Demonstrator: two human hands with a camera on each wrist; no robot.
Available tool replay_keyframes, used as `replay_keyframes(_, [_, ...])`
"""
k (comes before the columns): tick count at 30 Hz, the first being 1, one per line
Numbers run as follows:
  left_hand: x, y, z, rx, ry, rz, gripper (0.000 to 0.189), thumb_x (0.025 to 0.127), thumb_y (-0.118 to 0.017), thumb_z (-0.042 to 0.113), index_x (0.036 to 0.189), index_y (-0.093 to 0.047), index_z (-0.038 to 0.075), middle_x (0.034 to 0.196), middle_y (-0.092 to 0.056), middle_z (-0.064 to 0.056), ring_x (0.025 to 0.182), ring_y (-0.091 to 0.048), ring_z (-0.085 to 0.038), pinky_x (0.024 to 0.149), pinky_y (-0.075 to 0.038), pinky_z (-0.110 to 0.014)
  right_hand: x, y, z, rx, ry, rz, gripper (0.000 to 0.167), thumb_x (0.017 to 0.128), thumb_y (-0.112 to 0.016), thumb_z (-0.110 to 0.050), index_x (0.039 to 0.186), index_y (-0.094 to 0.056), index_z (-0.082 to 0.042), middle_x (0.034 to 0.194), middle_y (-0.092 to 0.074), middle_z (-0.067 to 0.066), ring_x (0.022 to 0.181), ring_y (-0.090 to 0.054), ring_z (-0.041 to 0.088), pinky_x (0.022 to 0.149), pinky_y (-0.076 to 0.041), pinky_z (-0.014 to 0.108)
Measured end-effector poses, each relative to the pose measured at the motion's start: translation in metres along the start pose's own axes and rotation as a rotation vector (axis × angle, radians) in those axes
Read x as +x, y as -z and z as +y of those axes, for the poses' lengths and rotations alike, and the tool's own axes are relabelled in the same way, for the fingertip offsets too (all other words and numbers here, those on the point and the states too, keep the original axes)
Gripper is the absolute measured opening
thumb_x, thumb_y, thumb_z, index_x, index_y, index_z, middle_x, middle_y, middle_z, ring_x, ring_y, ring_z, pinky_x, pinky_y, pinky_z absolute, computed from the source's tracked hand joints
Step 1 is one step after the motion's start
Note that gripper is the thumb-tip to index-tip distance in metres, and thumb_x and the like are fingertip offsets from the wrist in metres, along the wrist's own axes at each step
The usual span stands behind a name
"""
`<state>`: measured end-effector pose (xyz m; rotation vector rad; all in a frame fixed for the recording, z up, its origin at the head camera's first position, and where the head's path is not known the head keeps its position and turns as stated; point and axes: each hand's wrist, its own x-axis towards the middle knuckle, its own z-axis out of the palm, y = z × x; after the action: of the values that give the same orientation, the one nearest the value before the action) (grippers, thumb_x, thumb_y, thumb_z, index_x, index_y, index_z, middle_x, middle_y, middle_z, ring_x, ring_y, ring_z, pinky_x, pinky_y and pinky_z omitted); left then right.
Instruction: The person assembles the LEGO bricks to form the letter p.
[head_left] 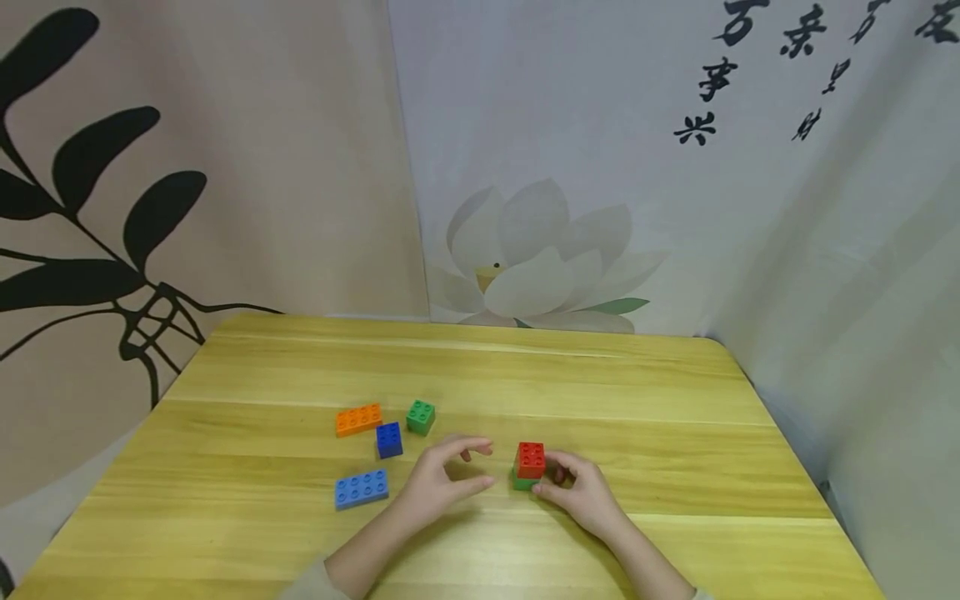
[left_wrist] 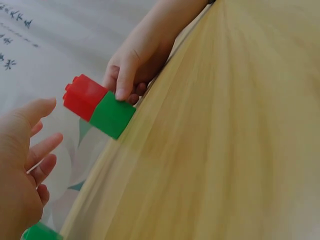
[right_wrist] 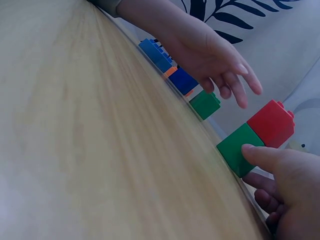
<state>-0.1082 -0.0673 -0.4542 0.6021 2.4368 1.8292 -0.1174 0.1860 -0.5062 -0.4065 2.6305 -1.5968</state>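
From the left hand, bricks are blocking 9–11 o'clock, a stack 3 o'clock; desk is lying free toward 1 o'clock.

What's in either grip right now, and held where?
The right grip holds the lower green brick, thumb on its side, red brick on top. The left grip holds nothing.

**Colour gathers left on the yellow wood-grain table!**

Look here: a long orange plastic brick lies just beside a square dark-blue plastic brick, a square green plastic brick near to their right. Closer to the front, a long light-blue plastic brick! And right of centre, a green plastic base brick stands beneath a stack.
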Motion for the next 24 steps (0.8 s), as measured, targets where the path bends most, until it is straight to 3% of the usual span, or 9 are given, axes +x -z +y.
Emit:
replay_keyframes(7, [-0.011,0.012,-0.027,0.03,-0.05,0.051,0.044,0.077,-0.081,0.015,0.117,-0.066,0.01,0.107,-0.067,0.005,0.093,-0.054,-0.031,0.085,-0.043,-0.046,0.0,0.0,0.001,0.001,0.004,0.004,0.042,0.074,-0.082,-0.014,0.113,-0.068,-0.01,0.078,-0.056,-0.003,0.076,-0.051,0.015,0.066,-0.044,0.026])
replay_keyframes(13, [-0.021,0.027,-0.027,0.062,-0.052,0.087,0.04,0.076,-0.082,0.02,0.113,-0.068,0.016,0.105,-0.067,0.008,0.093,-0.054,-0.03,0.084,-0.041,-0.043,0.0,0.001,0.0,0.0,-0.014,-0.004,0.042,0.075,-0.082,-0.016,0.114,-0.068,-0.011,0.079,-0.057,-0.003,0.076,-0.051,0.015,0.067,-0.043,0.025])
replay_keyframes(20, [-0.033,0.044,-0.028,0.092,-0.012,0.078,0.041,0.076,-0.082,0.021,0.114,-0.068,0.016,0.108,-0.064,0.012,0.098,-0.053,-0.028,0.086,-0.042,-0.044,0.0,0.001,0.001,0.005,-0.025,-0.021,0.042,0.077,-0.081,-0.018,0.116,-0.067,-0.011,0.08,-0.057,-0.002,0.078,-0.051,0.016,0.068,-0.043,0.025])
replay_keyframes(24, [-0.04,0.054,-0.031,0.13,-0.029,0.096,0.043,0.075,-0.082,0.024,0.114,-0.068,0.017,0.108,-0.062,0.014,0.098,-0.052,-0.027,0.086,-0.044,-0.042,0.0,0.002,0.0,0.004,-0.028,-0.019,0.042,0.076,-0.082,-0.018,0.115,-0.067,-0.012,0.08,-0.057,-0.002,0.078,-0.051,0.016,0.068,-0.043,0.025])
